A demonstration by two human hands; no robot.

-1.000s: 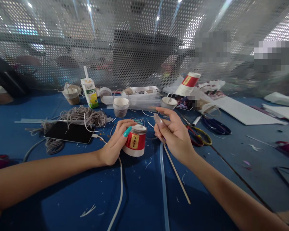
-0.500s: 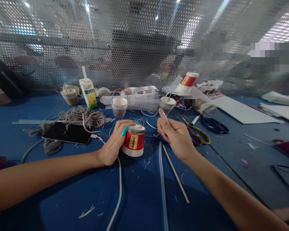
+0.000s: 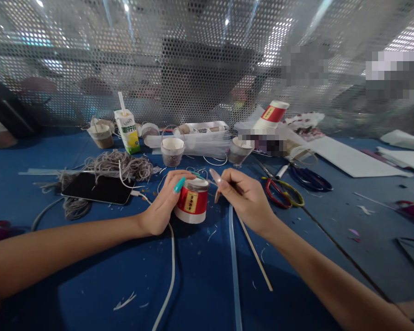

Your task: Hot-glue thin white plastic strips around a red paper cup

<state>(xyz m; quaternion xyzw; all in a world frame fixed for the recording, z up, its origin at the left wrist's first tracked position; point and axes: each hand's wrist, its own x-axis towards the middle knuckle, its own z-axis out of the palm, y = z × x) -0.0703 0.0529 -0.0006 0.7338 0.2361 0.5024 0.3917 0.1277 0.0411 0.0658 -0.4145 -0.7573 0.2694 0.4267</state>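
A paper cup (image 3: 190, 202) with a red band and a gold label stands on the blue table, with grey strand wound around its upper end. My left hand (image 3: 163, 200) is wrapped around the cup's left and far side, thumb near the label. To the right of the cup, my right hand (image 3: 246, 197) is closed in a pinch, thumb and index finger pointing at it. A thin grey yarn (image 3: 212, 182) seems to run from the cup's upper edge to those fingertips. Under the right hand lie a wooden stick (image 3: 257, 257) and a pale flat strip (image 3: 233, 266).
Behind stand small baskets (image 3: 172, 151), a drink carton (image 3: 128, 131) and stacked cups (image 3: 271, 115). Grey yarn (image 3: 119, 166) and a phone (image 3: 96, 188) with a white cable (image 3: 170, 276) lie left. Scissors (image 3: 284, 195) lie right. A perforated metal screen (image 3: 207, 64) closes the back.
My right hand has turned, its fingertips moving left and down toward the cup, with the thumb no longer pointing up. My left hand and the cup have stayed in place.
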